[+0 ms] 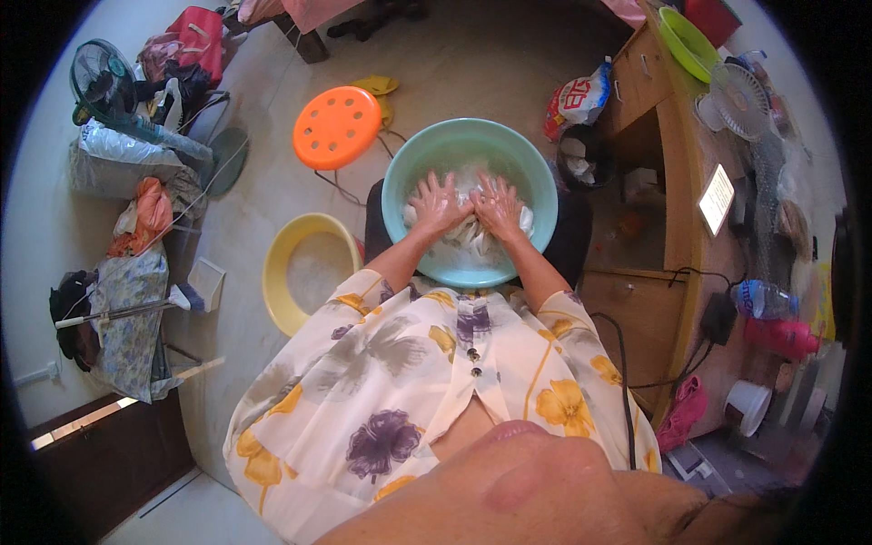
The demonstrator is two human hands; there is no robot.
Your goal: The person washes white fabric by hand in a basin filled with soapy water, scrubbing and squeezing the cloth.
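A turquoise plastic basin (470,128) stands between my legs with sudsy water inside. White wet cloth (477,240) lies bunched in it, partly under my hands. My left hand (438,204) presses palm down on the cloth at the left, its fingers spread and pointing to the far rim. Beside it, my right hand (499,206) lies flat on the right part of the cloth, also with spread fingers. The thumbs almost meet in the middle. Both hands look wet, with foam on them. What lies beneath the palms is hidden.
A yellow basin (272,272) with cloudy water stands left of me, and an orange stool (337,127) beyond it. To the right are a detergent bag (579,95), a black bin (591,153) and a wooden desk (674,225). A cable (623,381) hangs near my right arm.
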